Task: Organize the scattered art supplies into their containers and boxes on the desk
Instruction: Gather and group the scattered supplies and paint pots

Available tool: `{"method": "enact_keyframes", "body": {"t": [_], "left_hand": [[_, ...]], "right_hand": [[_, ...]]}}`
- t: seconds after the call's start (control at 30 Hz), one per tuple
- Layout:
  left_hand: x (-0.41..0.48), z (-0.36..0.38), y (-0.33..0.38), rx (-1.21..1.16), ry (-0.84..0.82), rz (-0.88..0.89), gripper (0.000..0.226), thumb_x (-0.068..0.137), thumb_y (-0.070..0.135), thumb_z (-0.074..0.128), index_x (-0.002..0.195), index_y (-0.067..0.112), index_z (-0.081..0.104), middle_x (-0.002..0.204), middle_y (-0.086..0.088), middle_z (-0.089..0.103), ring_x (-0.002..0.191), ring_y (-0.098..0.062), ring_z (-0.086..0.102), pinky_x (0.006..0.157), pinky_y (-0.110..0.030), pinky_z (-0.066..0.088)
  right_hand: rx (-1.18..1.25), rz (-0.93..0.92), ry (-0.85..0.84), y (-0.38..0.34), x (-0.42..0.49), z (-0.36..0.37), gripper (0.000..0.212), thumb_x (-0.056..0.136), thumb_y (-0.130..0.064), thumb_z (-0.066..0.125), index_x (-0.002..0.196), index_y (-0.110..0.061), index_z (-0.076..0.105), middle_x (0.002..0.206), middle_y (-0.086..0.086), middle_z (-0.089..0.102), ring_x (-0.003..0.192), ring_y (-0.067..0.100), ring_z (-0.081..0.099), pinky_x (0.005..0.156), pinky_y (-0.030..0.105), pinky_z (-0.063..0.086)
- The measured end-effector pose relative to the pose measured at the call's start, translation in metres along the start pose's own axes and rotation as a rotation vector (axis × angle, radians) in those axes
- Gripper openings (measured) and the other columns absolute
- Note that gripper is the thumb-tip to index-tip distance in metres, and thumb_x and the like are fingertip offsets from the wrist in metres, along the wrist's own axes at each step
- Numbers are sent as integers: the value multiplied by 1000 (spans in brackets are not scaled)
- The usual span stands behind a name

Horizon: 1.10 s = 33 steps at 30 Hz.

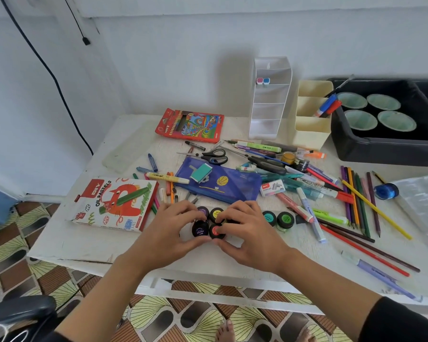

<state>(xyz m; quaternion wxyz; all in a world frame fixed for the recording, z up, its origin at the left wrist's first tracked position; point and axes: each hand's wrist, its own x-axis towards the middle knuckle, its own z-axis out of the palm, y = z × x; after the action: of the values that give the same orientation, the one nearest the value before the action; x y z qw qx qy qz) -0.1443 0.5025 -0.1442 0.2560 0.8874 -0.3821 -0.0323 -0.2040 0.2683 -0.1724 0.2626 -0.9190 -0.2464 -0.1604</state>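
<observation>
One camera on my head, wide-angle, looking forward and down, close over my desk (67, 245), wall behind, floor below.

Both hands, left hand (169, 227) and right hand (248, 230), cupped around four black-lidded paint pots (209, 223) amid scattered supplies on white desk (84, 243).

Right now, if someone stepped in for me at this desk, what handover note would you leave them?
Left hand and right hand: both cupped around a cluster of four paint pots at the desk's front edge, touching them; none lifted.
Two more pots sit apart to the right.
Done: a few markers stand in the cream organizer.
Left: coloured pencils, two scissors, highlighters, staples box, blue pouch lie loose. The white tiered holder is nearly empty.
</observation>
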Motion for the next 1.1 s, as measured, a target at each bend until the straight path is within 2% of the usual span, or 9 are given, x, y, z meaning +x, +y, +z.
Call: {"method": "enact_keyframes", "body": {"t": [0.2, 0.37, 0.53, 0.63, 0.73, 0.87, 0.93, 1.0, 1.1], "left_hand": [[3, -3, 6, -41, 48, 3, 40, 84, 54, 68, 111, 25, 73, 90, 15, 57, 83, -5, 53, 73, -24, 46], [6, -16, 1, -43, -51, 19, 37, 85, 49, 70, 115, 28, 74, 96, 17, 63, 94, -1, 57, 84, -18, 42], [8, -9, -2, 19, -123, 42, 42, 92, 52, 62, 127, 32, 69, 107, 13, 50, 101, 6, 38, 95, -21, 29], [4, -9, -6, 12, -72, 35, 47, 89, 62, 54, 121, 32, 73, 105, 13, 56, 100, 5, 37, 94, -23, 30], [2, -9, -10, -37, -30, 23, 37, 86, 60, 63, 110, 37, 77, 109, 16, 56, 99, -5, 49, 85, -24, 41], [9, -9, -11, -261, 8, -91, 30, 71, 62, 77, 93, 42, 80, 97, 17, 62, 93, -12, 59, 75, -26, 50], [15, -11, -10, -365, -10, -196, 34, 60, 61, 83, 89, 43, 79, 96, 16, 62, 82, -9, 57, 70, -29, 49], [19, -12, -11, -372, -36, -230, 34, 55, 54, 86, 85, 40, 80, 92, 15, 63, 74, -7, 54, 65, -23, 43], [20, -17, -10, -277, -59, -146, 32, 64, 54, 84, 91, 37, 81, 89, 14, 65, 83, -8, 59, 68, -17, 43]], "right_hand": [[36, 14, -14, 0, 2, -2, 20, 90, -40, 69, 99, -24, 76, 110, -11, 66, 103, 15, 53, 85, 41, 41], [76, 39, -17, 2, 2, -2, 19, 89, -39, 71, 100, -24, 78, 110, -13, 66, 104, 15, 52, 84, 40, 41], [113, 58, -6, 2, 3, -2, 17, 87, -38, 74, 98, -26, 79, 108, -13, 65, 103, 16, 52, 84, 43, 40], [127, 72, -9, 2, 3, -2, 16, 87, -36, 74, 98, -26, 79, 108, -14, 65, 103, 14, 51, 85, 43, 40], [124, 67, -22, 0, 4, -4, 17, 88, -37, 72, 99, -25, 79, 108, -13, 65, 104, 14, 51, 85, 41, 40], [121, 62, -26, 0, 5, -4, 16, 88, -37, 73, 98, -25, 79, 107, -12, 65, 105, 14, 51, 85, 38, 38], [120, 56, -26, 1, 5, -5, 15, 88, -36, 74, 97, -25, 79, 108, -11, 65, 105, 13, 51, 84, 37, 38], [116, 42, -32, 2, 6, -5, 15, 87, -36, 74, 96, -25, 79, 108, -11, 66, 105, 13, 51, 84, 36, 37], [119, 27, -56, 6, 9, -7, 16, 88, -37, 74, 96, -25, 79, 108, -12, 66, 104, 13, 49, 82, 37, 38]]}}
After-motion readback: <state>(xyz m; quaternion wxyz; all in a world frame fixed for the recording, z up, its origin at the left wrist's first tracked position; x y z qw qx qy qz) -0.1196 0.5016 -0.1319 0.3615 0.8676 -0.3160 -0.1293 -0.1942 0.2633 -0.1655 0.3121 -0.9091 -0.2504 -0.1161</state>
